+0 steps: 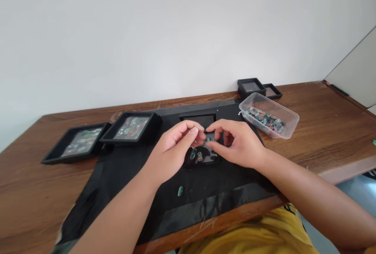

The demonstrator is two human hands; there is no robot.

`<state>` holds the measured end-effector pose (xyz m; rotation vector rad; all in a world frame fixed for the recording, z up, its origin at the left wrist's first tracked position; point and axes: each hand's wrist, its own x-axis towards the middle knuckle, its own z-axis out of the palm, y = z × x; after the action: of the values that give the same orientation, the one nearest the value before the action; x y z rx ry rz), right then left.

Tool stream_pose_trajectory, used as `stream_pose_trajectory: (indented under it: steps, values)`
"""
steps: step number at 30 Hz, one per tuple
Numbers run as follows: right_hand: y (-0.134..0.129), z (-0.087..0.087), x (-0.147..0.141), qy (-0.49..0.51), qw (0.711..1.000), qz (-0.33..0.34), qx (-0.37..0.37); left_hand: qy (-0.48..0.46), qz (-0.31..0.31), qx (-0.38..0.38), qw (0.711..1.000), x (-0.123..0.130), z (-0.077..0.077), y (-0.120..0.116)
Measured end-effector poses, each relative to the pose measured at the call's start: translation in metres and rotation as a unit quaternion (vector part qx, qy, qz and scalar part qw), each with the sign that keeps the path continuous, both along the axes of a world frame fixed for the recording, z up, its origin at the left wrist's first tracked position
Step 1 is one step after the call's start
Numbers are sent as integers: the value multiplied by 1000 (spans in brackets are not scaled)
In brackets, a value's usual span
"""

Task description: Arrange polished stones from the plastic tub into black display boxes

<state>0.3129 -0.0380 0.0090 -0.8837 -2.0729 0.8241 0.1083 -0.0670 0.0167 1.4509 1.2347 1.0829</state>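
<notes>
My left hand [173,146] is closed in a pinch above a small black frame box [210,162]. Whatever its fingertips hold is too small to make out. Close by on the right, my right hand [239,142] has its fingers curled, with thumb and forefinger apart. Inside the box, partly hidden by my hands, lie several press-on nails, including a green one [193,154] and a pale decorated one [200,156]. Behind my fingers is the other black frame half [197,115]. A loose green press-on nail [180,191] rests on the black mat [164,211] nearer to me.
Two black frame boxes [131,127] with nails behind clear film stand to the left. On the right, a clear plastic tub [289,123] holds many mixed nails. Further back, a few more black frames [252,85] sit near the white wall. The wooden table [311,144] ends close to my body.
</notes>
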Motion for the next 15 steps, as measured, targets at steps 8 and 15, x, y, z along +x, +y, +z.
stream_pose_trajectory:
  steps: [8,15]
  values:
    - [-1,1,-2,1,1000,5,-16,-37,11,-34,999,0,2,1]
    - [-3,4,-1,-26,1000,2,-3,-4,-39,-35,999,0,-1,-1]
